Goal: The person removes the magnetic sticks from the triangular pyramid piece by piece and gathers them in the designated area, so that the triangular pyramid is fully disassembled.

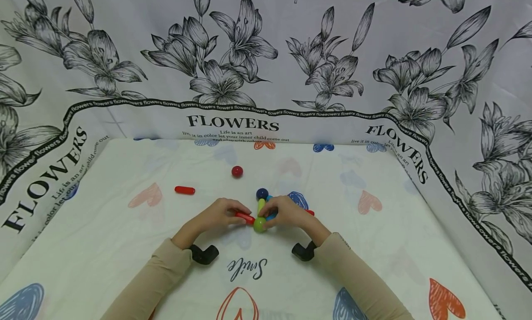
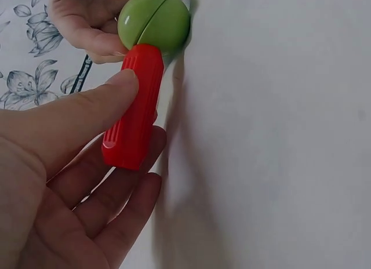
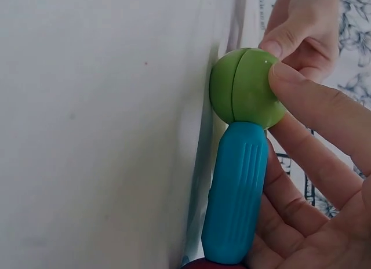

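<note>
Left of centre in the head view, a loose red rod (image 1: 184,190) lies on the heart-printed cloth (image 1: 104,237). Next, the left hand (image 1: 218,217) pinches a second red rod (image 1: 244,217), its tip touching a green ball (image 1: 259,225) near centre; a red ball (image 1: 237,172) lies above. A yellow-green rod (image 1: 261,204) shows between the green ball and a dark blue ball (image 1: 262,194). The right hand (image 1: 287,212) grips the green ball between thumb and finger, beside an adjoining blue rod (image 3: 236,188).
</note>
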Demonstrator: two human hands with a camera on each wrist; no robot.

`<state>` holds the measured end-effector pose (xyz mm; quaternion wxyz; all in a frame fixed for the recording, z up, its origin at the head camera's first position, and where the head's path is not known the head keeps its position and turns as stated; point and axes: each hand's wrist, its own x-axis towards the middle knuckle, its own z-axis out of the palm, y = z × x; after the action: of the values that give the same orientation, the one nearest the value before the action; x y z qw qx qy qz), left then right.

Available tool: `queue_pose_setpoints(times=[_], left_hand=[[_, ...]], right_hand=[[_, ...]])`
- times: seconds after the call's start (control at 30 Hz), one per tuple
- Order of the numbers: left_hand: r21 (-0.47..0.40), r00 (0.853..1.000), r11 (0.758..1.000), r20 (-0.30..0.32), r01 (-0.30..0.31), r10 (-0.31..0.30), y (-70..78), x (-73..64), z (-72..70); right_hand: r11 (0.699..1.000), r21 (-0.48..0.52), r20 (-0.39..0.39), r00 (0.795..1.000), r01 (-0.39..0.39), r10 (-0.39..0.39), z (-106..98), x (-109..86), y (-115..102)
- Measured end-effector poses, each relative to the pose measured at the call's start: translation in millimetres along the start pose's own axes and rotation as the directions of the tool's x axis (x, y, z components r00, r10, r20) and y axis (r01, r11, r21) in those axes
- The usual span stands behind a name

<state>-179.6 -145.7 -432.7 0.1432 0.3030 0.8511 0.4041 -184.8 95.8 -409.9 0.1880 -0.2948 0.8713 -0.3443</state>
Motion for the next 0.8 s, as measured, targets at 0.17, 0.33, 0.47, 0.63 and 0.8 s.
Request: queue_pose_setpoints(times=[0.17,0.33,0.47,0.63,0.8], left_hand=[[-0.011,1.0,1.0,0.01,-0.007,0.007,0.0,1.3,0.8],[0.01,1.0,1.0,0.005,-0.026,0.026,-2.1,2.2,1.0],[0.022,0.999,0.999,-0.007,-0.041,0.041,-3.4,2.1,1.3],[0.019,0.999,0.999,-0.013,-0.045,0.045,-4.8,2.1,1.8],[0.011,0.999,0.999,-0.009,-0.041,0.041,-4.0,2.1,1.0]], right_hand=[[1.0,-0.008,0.002,1.0,0.008,-0.008,-0.6,0.2,0.2],[1.0,-0.019,0.006,1.0,0.024,-0.024,-0.7,0.5,0.6],[0.999,-0.023,0.011,1.0,0.027,-0.027,-0.7,1.0,0.9],[1.0,-0.017,0.02,1.0,0.017,-0.017,-0.8,2.1,0.9],[0.999,-0.037,0.019,1.0,0.015,-0.014,-1.3,2.8,1.3]])
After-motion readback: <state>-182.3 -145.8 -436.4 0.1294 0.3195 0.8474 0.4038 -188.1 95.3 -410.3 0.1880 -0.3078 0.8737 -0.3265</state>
